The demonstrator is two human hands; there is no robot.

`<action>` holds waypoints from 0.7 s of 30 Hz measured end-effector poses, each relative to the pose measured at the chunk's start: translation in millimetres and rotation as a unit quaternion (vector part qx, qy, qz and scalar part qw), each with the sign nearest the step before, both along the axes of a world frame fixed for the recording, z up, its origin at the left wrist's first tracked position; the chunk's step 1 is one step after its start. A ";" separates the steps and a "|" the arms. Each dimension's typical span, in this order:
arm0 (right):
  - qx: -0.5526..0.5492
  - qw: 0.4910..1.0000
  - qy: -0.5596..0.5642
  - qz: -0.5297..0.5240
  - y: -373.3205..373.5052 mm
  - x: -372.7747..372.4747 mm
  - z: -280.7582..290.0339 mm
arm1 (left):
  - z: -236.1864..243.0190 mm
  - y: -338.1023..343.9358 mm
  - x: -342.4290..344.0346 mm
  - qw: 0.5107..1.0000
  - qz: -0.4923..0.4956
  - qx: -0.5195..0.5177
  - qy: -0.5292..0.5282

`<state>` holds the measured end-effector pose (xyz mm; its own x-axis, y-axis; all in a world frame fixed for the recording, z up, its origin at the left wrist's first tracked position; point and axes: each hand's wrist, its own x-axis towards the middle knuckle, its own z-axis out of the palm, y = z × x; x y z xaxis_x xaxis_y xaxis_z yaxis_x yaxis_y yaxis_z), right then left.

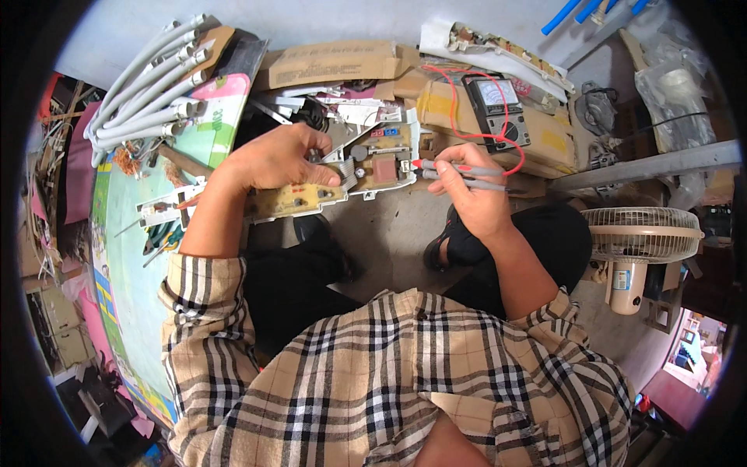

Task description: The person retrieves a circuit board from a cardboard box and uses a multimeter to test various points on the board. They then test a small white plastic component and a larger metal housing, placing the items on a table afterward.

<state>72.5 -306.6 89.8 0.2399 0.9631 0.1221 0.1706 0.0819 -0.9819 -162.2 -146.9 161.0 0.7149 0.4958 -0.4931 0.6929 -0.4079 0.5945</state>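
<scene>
A long circuit board [296, 198] in a white plastic housing spans the space in front of me, with a transformer-like brown block [384, 169] and small coloured parts at its right end. My left hand [272, 159] grips it from the left, thumb on the board beside a grey ribbon cable [348, 170] and fingers curled over the far side. My right hand [473, 191] is closed around two test probes [467, 169], one with a red tip, one dark. Their tips point left at a white connector [406, 166] on the board's right end; contact is too small to tell.
An analog multimeter [496, 105] rests on cardboard boxes [443, 105] at the far right, its red lead [454, 101] looping toward the probes. Grey hoses [152, 93] and pliers [165, 236] lie on the green table [124, 210] at left. A fan [642, 235] stands at right.
</scene>
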 end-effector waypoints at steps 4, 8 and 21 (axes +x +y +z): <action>0.031 0.999 -0.013 0.002 -0.5 1.6 -3.7 | -4.2 3.3 0.4 0.997 0.038 -0.062 -0.003; 0.066 0.994 -0.083 0.014 0.6 5.0 -1.2 | -9.7 2.2 -3.7 0.995 0.038 -0.064 -0.061; 0.056 0.998 -0.021 -0.006 0.6 0.5 -2.0 | -10.9 5.1 -4.2 0.998 0.010 -0.053 -0.042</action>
